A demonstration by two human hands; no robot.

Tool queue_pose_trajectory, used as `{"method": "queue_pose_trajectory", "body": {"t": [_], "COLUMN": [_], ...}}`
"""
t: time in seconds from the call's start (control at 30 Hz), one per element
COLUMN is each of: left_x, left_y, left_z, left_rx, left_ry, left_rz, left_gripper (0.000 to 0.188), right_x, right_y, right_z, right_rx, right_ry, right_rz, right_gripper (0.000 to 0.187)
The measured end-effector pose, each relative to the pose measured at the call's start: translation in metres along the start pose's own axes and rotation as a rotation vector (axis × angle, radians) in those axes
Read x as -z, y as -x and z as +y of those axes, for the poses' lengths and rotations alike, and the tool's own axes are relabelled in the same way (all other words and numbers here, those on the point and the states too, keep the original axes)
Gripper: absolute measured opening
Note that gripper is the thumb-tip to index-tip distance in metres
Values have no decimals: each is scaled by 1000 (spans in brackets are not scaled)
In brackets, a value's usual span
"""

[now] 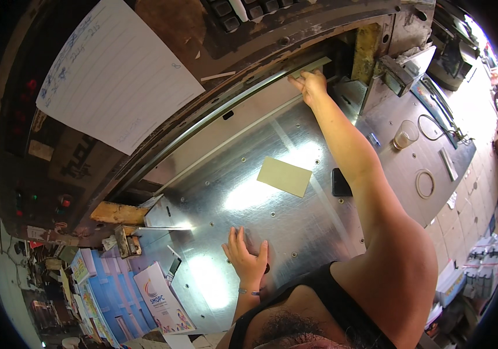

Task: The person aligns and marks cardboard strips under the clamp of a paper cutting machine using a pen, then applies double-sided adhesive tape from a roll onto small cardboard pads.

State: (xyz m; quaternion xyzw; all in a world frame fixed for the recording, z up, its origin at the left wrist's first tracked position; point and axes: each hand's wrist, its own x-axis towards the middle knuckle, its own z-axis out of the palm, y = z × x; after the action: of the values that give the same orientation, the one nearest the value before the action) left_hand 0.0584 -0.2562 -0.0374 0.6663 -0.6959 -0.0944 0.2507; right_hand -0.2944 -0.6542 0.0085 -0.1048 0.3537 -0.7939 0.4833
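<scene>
My left hand (pixel 245 259) rests near the front of the shiny metal table (pixel 249 218), thumb and fingers apart, holding nothing. Stretched far forward, my right hand (pixel 311 85) is at the slot of a large machine, its fingers on the near edge of a narrow, pale olive piece of board (pixel 320 63). Part of that board is covered by my fingers. On the table between my hands lies a flat rectangular olive board (pixel 285 176), touched by neither. A dark phone-like object (pixel 341 182) shows beside my right forearm.
A metal bar (pixel 231 107) runs along the machine slot. A lined paper sheet (pixel 115 75) lies on the machine's front. At right are a glass (pixel 404 135), a tape-like ring (pixel 425 184) and a metal strip (pixel 448 164). Printed booklets (pixel 163 299) lie at left.
</scene>
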Motion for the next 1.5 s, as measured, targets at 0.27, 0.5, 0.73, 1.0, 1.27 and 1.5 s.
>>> {"method": "queue_pose_trajectory", "body": {"t": [0.27,0.5,0.73,1.0,1.27,1.5], "left_x": [0,4,4,3,4,1], "left_y": [0,-2,-2,-2,-1,-1], "left_z": [-2,2,2,2,2,0], "left_rx": [-1,11,9,-4,-8,-14], "left_ry": [0,2,5,12,-2,4], "left_rz": [-9,-6,-7,-2,-6,-2], "left_gripper": [75,75,74,73,73,73], "right_x": [9,7,6,11,8,11], "right_y": [-1,-3,-10,-29,-38,-41], "right_z": [-3,1,2,11,17,15], "right_rx": [-30,-39,-43,-56,-79,-103], "right_ry": [-41,-73,-39,-60,-47,-94], "right_rz": [-168,-114,-152,-204,-174,-170], "right_gripper": [41,31,37,50,52,47]}}
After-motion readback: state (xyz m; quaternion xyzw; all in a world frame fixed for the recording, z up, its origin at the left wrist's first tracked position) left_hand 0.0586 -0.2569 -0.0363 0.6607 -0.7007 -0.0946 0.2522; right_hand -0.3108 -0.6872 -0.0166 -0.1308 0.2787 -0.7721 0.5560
